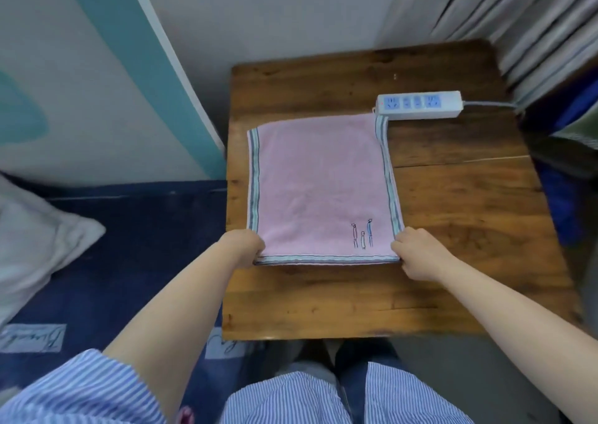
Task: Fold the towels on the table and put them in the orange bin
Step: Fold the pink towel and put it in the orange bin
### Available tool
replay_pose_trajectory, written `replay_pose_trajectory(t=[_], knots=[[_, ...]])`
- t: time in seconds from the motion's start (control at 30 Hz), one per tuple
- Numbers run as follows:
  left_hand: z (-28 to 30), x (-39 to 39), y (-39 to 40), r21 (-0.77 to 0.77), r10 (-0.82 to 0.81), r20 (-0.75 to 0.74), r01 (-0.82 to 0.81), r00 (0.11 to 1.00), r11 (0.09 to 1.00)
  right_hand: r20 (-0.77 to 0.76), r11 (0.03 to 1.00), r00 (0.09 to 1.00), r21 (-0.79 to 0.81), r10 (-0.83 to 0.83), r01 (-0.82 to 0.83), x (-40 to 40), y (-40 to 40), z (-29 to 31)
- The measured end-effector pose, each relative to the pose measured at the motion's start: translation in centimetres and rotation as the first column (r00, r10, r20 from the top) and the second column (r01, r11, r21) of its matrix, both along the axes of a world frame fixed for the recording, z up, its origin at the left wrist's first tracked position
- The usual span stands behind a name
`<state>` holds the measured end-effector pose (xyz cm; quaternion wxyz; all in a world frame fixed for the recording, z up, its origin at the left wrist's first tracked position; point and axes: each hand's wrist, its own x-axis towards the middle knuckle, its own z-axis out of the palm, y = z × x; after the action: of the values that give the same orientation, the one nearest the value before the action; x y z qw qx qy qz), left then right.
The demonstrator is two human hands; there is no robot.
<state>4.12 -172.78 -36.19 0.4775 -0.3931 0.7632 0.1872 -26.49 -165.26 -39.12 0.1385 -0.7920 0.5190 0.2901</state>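
A pink towel [320,190] lies flat on the wooden table [453,213], folded over on itself so that two layers show along the near edge. Striped bands of pale blue, grey and white run down its left and right sides and along the near hem. Near its front right corner is a small embroidered motif [363,234] of three thin stick-like figures, one of them blue. The cloth looks smooth, with only faint creases across the middle.

The left hand [244,245] is closed on the near left corner of the towel, fingers curled over the top layer and pinching the edge. The right hand [417,249] grips the near right corner the same way, fingers folded tight on the hem with the thumb hidden underneath. Both arms reach out from rolled blue-and-white striped sleeves [84,388].

The towel's far right corner lies just beside a white power strip [419,104] with blue sockets, whose grey cable trails off to the right. A dark blue bedspread [129,245] lies to the left of the table.
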Motion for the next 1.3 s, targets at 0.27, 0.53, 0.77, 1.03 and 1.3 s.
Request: replay_pose_trajectory(t=[0.27,0.53,0.77,1.03,1.3], knots=[[-2.6,0.5,2.8,0.215,-0.098,0.058,0.084,0.993,0.973,-0.125,0.958,0.992,0.285,0.034,0.003,1.9,1.8,-1.1],[-3.3,1.7,0.4,0.275,0.170,-0.064,-0.147,0.983,0.950,-0.033,0.898,0.970,0.372,-0.239,0.234,2.3,-0.7,0.3],[-2.5,-1.0,-8.7,-0.150,0.512,-0.455,-0.629,0.729,0.762,0.453,0.724,0.681,-0.106,-0.576,0.682,1.1,-10.5,1.5],[-5.2,-2.6,-15.4,-0.177,0.792,-0.513,-0.944,0.330,0.279,0.511,0.291,0.188,0.129,-0.839,0.948,-1.3,-18.6,-0.2],[-7.1,-1.1,-18.8,0.072,0.713,-0.701,-0.996,-0.020,0.043,0.536,0.193,0.017,0.275,-0.844,0.942,-3.2,-20.5,-2.5]])
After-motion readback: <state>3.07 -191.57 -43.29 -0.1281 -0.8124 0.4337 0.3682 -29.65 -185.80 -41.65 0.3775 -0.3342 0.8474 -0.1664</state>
